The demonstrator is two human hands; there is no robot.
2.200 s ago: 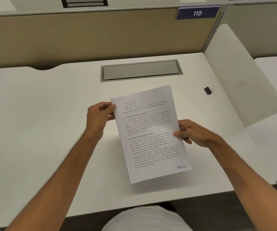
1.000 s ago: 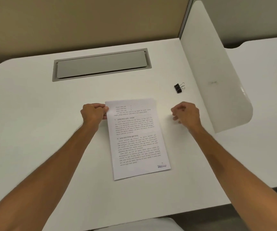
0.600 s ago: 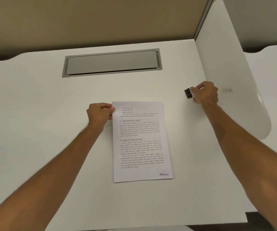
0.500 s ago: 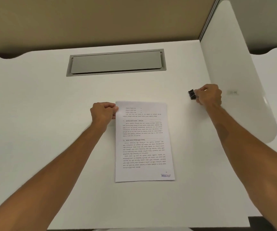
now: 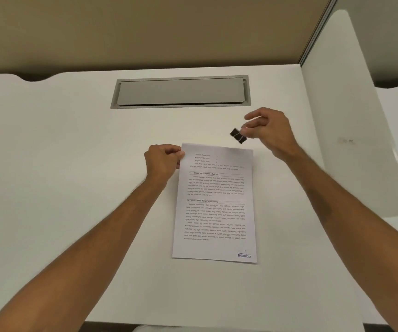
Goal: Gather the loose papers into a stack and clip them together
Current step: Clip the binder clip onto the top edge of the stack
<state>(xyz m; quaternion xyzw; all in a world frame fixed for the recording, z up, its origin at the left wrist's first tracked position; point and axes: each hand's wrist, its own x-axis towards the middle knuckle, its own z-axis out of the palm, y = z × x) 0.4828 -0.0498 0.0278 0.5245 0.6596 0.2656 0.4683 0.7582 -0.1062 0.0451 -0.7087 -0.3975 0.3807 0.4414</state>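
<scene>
A stack of printed white papers (image 5: 214, 212) lies on the white desk (image 5: 61, 188), text upside down to me. My left hand (image 5: 163, 161) pinches the stack's far left corner. My right hand (image 5: 268, 131) holds a small black binder clip (image 5: 238, 135) by its wire handles, in the air just above the stack's far right corner. The clip does not touch the paper.
A grey cable-tray lid (image 5: 181, 92) is set into the desk beyond the papers. A white rounded side divider (image 5: 351, 116) stands at the right, and a beige partition wall (image 5: 145, 32) closes the back.
My right hand let go of the papers, reached right to the clip on the desk, picked it up and brought it back toward the stack's top right corner. The left hand stayed.
</scene>
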